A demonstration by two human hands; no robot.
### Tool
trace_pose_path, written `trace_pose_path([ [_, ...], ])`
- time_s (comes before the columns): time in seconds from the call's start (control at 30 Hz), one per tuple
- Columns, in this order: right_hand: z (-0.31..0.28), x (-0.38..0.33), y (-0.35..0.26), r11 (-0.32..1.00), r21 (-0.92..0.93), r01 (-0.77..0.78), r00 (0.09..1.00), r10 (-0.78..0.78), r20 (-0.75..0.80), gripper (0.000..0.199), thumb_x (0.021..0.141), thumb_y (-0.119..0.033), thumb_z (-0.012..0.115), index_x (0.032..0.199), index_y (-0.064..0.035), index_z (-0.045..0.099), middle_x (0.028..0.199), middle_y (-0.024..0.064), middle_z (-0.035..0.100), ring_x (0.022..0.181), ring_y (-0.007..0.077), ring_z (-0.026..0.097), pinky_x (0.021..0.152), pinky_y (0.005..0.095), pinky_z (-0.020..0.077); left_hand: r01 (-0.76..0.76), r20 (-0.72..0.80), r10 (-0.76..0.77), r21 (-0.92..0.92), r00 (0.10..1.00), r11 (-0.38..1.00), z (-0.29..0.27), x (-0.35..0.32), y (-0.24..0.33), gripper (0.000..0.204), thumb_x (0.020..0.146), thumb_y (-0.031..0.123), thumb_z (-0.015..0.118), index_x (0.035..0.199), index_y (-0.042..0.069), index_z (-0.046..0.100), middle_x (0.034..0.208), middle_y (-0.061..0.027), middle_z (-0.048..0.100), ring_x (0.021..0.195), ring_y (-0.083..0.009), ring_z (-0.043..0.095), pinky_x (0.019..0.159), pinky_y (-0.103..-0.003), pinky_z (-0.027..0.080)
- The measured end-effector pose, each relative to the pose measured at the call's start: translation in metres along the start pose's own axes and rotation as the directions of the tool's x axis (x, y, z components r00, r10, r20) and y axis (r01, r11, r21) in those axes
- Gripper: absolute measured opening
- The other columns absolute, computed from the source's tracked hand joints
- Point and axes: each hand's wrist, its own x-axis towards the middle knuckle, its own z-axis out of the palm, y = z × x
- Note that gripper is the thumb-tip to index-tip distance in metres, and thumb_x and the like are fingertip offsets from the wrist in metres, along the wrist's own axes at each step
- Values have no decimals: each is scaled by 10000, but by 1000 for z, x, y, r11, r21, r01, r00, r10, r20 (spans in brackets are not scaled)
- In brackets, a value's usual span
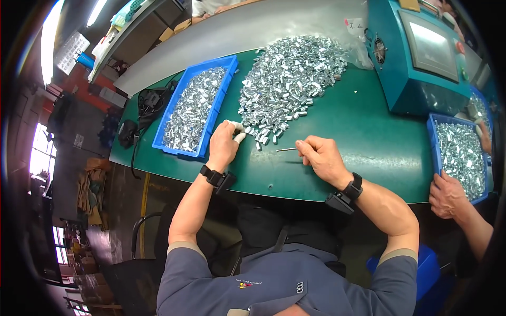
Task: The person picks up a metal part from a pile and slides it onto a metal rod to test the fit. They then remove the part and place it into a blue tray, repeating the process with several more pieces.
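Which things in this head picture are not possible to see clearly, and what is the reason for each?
- Left hand fingertips: white-covered, at the pile of small metal parts; whether they grip one is too small to tell.
- Thin rod in the right hand: its rear end is hidden by the fingers.
- Single parts: shapes too small.
- Right blue tray: partly cut off by the rim; another person's hand rests at it.

Silver metal clips [287,79], blue tray [182,89], green table [358,137], teal machine [416,79].
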Motion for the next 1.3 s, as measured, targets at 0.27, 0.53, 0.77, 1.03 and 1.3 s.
trace_pose_path([
  [0.27, 3, 3, 6, 999, 33, 21, 998, -20, -56, 260, 1011, -240, 662, 886, -13, 683, 684, 14, 648, 616, 66, 551, 554, 262, 419, -28, -5, 29, -451, 1000, 892, -10, -22, 58, 164, 859, 7, 763, 1008, 44, 706, 949, -62, 695, 794, -160, 662, 670, -283, 510],
  [0.53, 1, 3, 9, 999, 3, 42, 997, -42, -68, 224, 990, -219, 675, 892, -19, 694, 668, 26, 658, 573, 77, 540, 530, 282, 422, -101, 22, 126, -474, 992, 875, -4, -19, 85, 197, 837, -27, 765, 1002, 60, 700, 921, -72, 687, 808, -200, 685, 660, -309, 554],
  [0.77, -2, 2, 0, 998, -45, -48, 999, 49, 21, 247, 1015, -203, 648, 869, -8, 685, 671, 0, 630, 625, 59, 555, 570, 248, 424, -173, 5, 204, -505, 979, 846, 5, -18, 85, 179, 842, -31, 761, 996, 34, 699, 945, -83, 695, 829, -223, 673, 725, -338, 549],
  [1.03, -6, 9, 2, 987, -83, -139, 985, 147, 92, 405, 1050, -294, 597, 767, -18, 680, 594, -2, 597, 553, 62, 530, 527, 247, 408, -232, -15, 265, -531, 964, 815, 7, -13, 82, 175, 840, -18, 764, 988, 45, 695, 940, -93, 689, 842, -254, 670, 739, -355, 535],
  [1.3, 2, 5, 3, 991, -25, -132, 988, 134, 79, 436, 1055, -339, 593, 766, -26, 688, 591, 9, 618, 535, 66, 539, 506, 250, 411, -95, 52, 168, -648, 984, 755, 13, -18, 87, 160, 886, 44, 755, 1037, 39, 701, 923, -93, 693, 843, -236, 673, 766, -348, 536],
])
